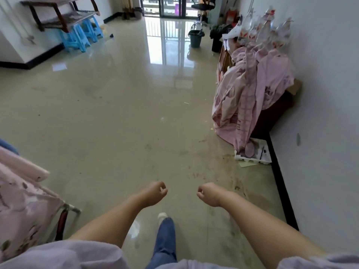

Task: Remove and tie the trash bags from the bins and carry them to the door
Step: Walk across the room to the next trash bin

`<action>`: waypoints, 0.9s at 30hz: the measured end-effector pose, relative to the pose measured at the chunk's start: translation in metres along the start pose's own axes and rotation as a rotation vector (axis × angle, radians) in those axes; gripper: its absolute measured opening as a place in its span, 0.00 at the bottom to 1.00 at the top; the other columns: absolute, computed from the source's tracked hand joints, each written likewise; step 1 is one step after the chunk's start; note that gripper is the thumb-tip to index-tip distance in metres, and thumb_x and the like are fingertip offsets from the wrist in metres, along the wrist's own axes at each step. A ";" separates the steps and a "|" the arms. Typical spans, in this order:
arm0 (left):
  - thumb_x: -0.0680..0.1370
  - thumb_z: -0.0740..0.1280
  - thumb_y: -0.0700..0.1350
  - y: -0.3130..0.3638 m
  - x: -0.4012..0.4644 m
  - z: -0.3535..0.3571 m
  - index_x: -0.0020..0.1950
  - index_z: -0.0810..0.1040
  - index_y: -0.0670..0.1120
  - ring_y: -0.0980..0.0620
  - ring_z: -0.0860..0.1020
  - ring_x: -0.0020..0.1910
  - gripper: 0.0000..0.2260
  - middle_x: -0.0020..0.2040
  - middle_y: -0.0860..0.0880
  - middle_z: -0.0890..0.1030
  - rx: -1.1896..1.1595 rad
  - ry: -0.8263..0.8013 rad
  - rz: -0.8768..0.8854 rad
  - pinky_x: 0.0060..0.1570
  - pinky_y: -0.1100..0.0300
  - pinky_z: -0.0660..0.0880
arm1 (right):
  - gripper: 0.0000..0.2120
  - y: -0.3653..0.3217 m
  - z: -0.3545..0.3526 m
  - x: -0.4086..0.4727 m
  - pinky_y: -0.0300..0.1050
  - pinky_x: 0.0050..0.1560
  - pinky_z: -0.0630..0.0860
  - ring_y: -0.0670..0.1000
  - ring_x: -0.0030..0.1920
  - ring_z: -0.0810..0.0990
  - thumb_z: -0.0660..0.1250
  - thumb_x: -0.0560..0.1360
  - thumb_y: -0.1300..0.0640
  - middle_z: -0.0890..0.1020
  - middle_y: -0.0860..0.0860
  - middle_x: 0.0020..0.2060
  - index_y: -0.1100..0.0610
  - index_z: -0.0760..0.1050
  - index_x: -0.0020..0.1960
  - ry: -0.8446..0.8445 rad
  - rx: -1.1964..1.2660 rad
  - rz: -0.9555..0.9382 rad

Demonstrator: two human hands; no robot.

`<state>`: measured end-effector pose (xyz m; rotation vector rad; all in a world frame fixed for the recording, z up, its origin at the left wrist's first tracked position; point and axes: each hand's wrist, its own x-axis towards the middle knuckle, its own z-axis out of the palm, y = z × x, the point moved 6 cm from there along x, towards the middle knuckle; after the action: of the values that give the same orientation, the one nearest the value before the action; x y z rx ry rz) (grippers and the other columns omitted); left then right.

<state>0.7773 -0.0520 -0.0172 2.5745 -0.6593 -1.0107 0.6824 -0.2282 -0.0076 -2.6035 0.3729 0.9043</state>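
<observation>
Here, a person crosses the floor toward a grey bin [195, 38] far ahead, left hand [157, 191] and right hand [207, 192] curled empty, apparently free to lift its bag.

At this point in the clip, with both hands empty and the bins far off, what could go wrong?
1. The glossy floor looks wet or slick, so the stepping foot could slip.
2. The pink cloth and white tray by the right wall could snag a foot on the way to the grey bin.
</observation>
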 end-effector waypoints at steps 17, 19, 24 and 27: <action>0.80 0.58 0.50 0.031 0.323 -0.240 0.59 0.76 0.43 0.44 0.78 0.56 0.15 0.57 0.42 0.80 0.051 -0.074 0.100 0.55 0.56 0.73 | 0.17 0.014 -0.259 0.284 0.47 0.54 0.73 0.59 0.57 0.77 0.54 0.80 0.51 0.78 0.59 0.59 0.60 0.74 0.60 0.035 0.084 0.089; 0.80 0.58 0.50 0.037 0.368 -0.263 0.59 0.76 0.43 0.43 0.77 0.56 0.15 0.58 0.42 0.80 0.045 -0.075 0.091 0.56 0.55 0.73 | 0.17 0.021 -0.289 0.323 0.47 0.54 0.73 0.59 0.58 0.77 0.54 0.80 0.52 0.78 0.60 0.59 0.61 0.74 0.60 0.042 0.074 0.068; 0.81 0.57 0.50 0.061 0.470 -0.329 0.59 0.75 0.42 0.42 0.77 0.57 0.15 0.58 0.41 0.79 0.016 -0.076 0.052 0.54 0.56 0.72 | 0.17 0.039 -0.380 0.419 0.46 0.53 0.72 0.60 0.59 0.77 0.54 0.80 0.54 0.78 0.60 0.60 0.61 0.74 0.60 0.032 0.014 0.023; 0.80 0.58 0.50 0.070 0.525 -0.368 0.59 0.75 0.42 0.42 0.77 0.55 0.15 0.58 0.40 0.79 -0.015 -0.076 0.031 0.54 0.55 0.73 | 0.17 0.042 -0.433 0.473 0.47 0.55 0.73 0.60 0.59 0.76 0.52 0.81 0.54 0.77 0.61 0.60 0.61 0.73 0.61 0.005 -0.029 -0.001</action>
<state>1.3527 -0.3430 -0.0209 2.5156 -0.7061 -1.1037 1.2613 -0.5063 -0.0025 -2.6331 0.3619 0.9094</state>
